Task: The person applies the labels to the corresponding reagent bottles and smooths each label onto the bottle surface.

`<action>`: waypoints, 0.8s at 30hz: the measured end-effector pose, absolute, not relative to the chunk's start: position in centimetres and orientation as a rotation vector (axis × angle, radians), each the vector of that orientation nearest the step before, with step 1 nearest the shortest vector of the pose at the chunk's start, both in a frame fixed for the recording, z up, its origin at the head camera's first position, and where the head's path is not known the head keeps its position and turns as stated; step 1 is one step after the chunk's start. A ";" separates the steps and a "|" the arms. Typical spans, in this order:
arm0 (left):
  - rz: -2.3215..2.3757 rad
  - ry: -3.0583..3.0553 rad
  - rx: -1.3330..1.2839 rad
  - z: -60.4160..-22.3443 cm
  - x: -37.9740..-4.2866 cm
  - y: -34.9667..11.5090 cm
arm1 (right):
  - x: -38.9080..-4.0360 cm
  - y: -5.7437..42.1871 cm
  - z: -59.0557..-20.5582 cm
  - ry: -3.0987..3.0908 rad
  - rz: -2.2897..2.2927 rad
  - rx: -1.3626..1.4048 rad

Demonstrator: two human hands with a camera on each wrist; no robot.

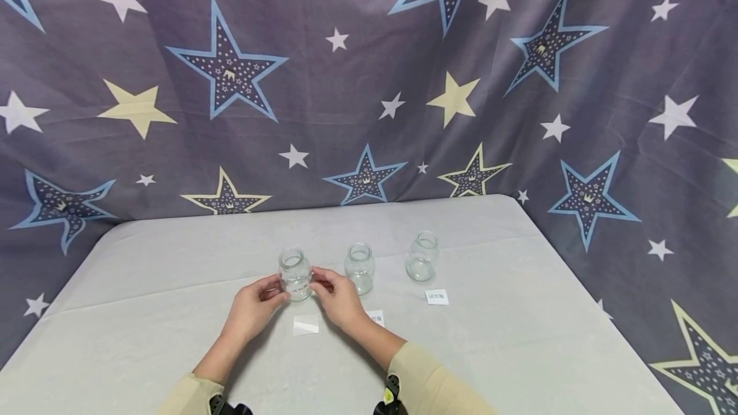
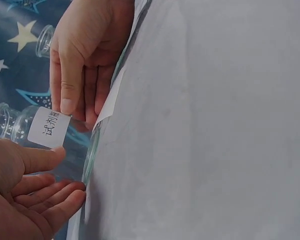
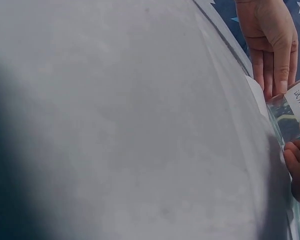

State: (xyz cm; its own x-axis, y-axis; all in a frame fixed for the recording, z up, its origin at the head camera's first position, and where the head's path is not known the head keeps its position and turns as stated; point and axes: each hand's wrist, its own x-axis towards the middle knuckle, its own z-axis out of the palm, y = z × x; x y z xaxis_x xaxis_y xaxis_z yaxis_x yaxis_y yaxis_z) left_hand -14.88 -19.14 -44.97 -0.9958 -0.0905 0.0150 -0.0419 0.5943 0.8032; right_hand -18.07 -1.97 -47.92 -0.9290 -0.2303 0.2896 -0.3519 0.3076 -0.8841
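Observation:
A clear glass jar (image 1: pixel 295 271) stands upright on the cloth-covered table, the leftmost of three. My left hand (image 1: pixel 257 305) holds its left side and my right hand (image 1: pixel 340 298) its right. A white label (image 2: pixel 49 127) with handwritten characters lies against the front of the glass. In the left wrist view my left thumb touches one edge of this label and my right thumb the opposite edge. The other fingers reach round the sides of the jar, partly hidden. Just in front of it lies a small glossy white piece (image 1: pixel 305 325).
A second glass jar (image 1: pixel 360 269) stands just right of my right hand, with a third jar (image 1: pixel 423 256) farther right. One written label (image 1: pixel 436 297) lies before the third jar; another label (image 1: pixel 376 317) is partly covered by my right hand. A star-patterned curtain (image 1: pixel 323 82) hangs behind.

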 end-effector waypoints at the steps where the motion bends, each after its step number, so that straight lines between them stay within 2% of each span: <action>1: -1.376 -2.756 0.115 -44.9 -14.8 -19.2 | -18.0 -2.0 -47.9 -2.452 1.695 0.550; 14: -1.312 -2.778 0.141 -43.5 -13.7 -19.8 | -16.6 -1.0 -47.0 -2.460 1.771 0.531; 24: -1.360 -2.817 0.074 -42.6 -12.5 -17.9 | -15.4 0.9 -46.2 -2.544 1.647 0.575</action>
